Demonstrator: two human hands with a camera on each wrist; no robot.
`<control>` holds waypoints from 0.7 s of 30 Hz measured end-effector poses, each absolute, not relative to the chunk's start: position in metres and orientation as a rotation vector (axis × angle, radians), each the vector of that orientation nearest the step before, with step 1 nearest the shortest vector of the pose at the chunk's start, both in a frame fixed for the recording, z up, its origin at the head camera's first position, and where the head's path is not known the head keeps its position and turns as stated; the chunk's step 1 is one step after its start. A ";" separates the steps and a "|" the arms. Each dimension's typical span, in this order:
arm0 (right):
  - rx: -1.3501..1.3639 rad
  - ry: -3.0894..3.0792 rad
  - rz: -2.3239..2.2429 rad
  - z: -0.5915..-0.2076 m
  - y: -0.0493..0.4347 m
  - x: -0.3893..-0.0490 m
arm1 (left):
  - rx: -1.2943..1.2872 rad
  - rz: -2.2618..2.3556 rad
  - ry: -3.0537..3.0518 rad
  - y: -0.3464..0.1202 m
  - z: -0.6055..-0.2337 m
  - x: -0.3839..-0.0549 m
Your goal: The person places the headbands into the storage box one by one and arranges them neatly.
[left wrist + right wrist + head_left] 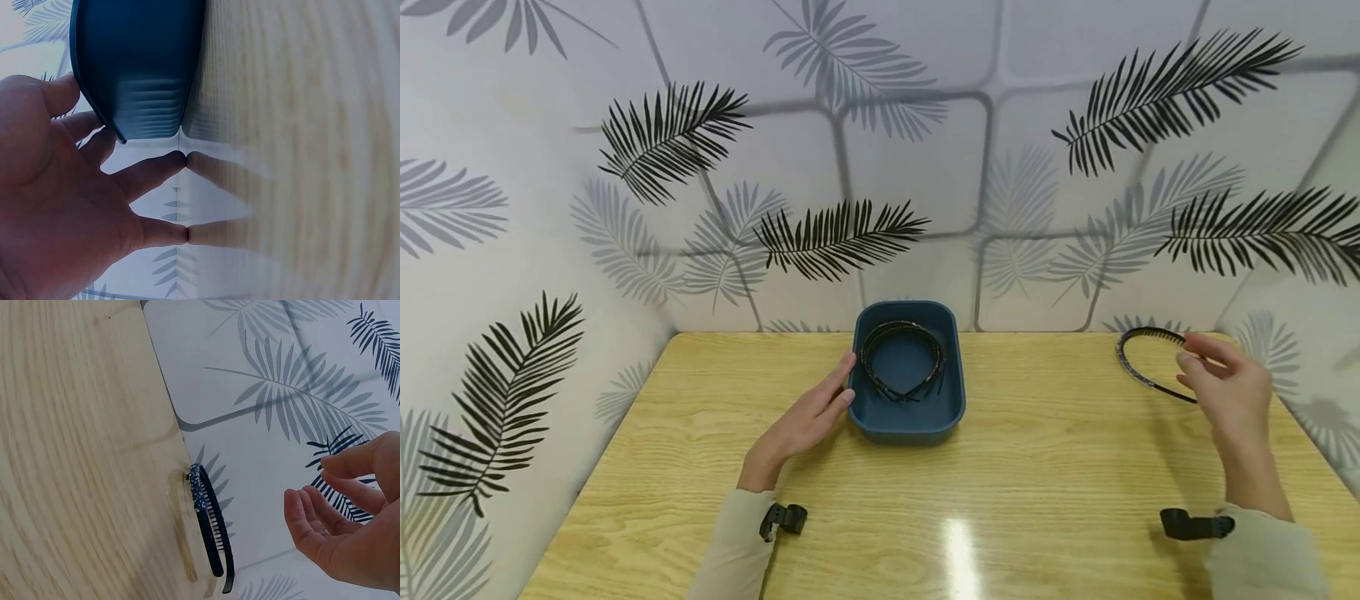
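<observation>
A blue plastic bin holds dark headbands lying inside it. Beside the bin's left wall is my left hand, its fingers extended. The left wrist view shows the thumb at the bin's rim and two fingertips resting on the table. On the far right, a black headband with a blue speckled section and small inner teeth sits at the table's back. My right hand hovers near it with loosely curved fingers. In the right wrist view a gap separates this hand from the headband.
The light wooden table extends around the bin on both sides and in front. A wall covering with leaf prints rises directly behind the table's back edge. Black straps with small devices are worn on both wrists.
</observation>
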State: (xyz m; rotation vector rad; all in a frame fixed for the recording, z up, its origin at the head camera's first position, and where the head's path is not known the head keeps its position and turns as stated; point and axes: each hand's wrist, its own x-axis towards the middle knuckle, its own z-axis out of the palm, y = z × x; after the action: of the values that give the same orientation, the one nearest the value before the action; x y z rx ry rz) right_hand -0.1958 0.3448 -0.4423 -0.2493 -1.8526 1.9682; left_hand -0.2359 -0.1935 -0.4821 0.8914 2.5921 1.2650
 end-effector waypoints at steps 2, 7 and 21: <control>-0.236 -1.852 1.977 -0.443 0.349 -0.195 | 0.887 1.259 2.593 -0.194 -0.482 -0.236; -0.259 -1.988 1.878 -0.447 0.368 -0.196 | 0.896 1.267 2.589 -0.194 -0.483 -0.237; -0.336 -2.410 1.533 -0.460 0.419 -0.220 | 0.913 1.281 2.581 -0.194 -0.483 -0.237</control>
State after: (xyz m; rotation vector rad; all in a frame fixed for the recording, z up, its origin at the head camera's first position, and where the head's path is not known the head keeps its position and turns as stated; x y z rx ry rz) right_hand -0.2201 0.4187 -0.4596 -0.3361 -2.4103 1.5333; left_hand -0.2371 -0.1939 -0.4829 0.9129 2.5805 1.2810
